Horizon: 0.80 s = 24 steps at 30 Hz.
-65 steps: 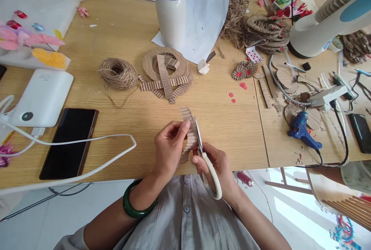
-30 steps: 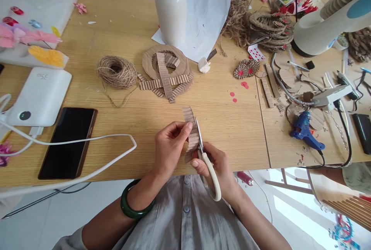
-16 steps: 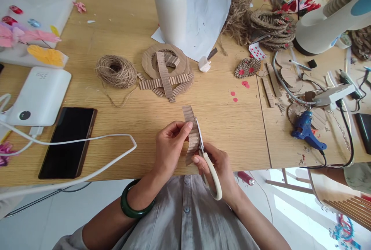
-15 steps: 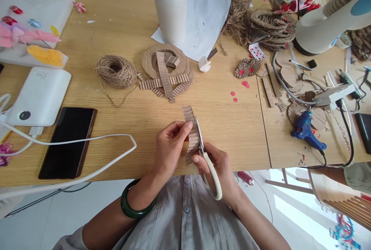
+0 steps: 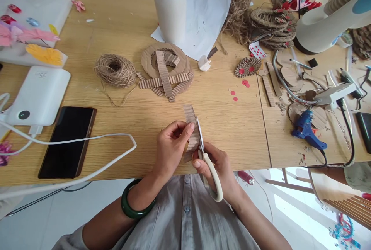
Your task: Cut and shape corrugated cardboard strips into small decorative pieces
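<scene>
Cardboard strip (image 5: 193, 140), left hand (image 5: 171, 146) covering part, bottle (image 5: 170, 14) cropped

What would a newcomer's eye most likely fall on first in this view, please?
Probably the near edge of the table, where the left hand pinches a strip of ridged cardboard and the right hand holds cream-handled scissors alongside it. After that, perhaps the tall white bottle with a dark blue band, standing beyond the cardboard ring, and the bright blue glue gun lying toward the right.
</scene>
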Tool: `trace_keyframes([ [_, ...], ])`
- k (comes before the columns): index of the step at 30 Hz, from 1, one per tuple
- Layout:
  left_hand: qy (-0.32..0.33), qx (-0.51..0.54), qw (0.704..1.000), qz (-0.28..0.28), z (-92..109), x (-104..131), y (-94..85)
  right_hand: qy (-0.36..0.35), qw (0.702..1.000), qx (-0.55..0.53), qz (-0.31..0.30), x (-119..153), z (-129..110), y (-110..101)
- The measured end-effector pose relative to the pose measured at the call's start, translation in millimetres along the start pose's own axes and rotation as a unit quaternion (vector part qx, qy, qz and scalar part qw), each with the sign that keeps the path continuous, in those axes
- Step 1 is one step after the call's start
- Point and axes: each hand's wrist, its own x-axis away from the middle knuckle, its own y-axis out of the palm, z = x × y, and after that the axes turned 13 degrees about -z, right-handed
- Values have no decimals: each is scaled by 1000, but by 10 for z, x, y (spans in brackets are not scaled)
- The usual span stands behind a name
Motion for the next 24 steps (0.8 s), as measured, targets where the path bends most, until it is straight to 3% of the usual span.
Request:
trace_keyframes([
  [24, -16, 16, 1000, -8, -8, 12, 24, 12, 997, 50, 58, 0, 15, 75],
])
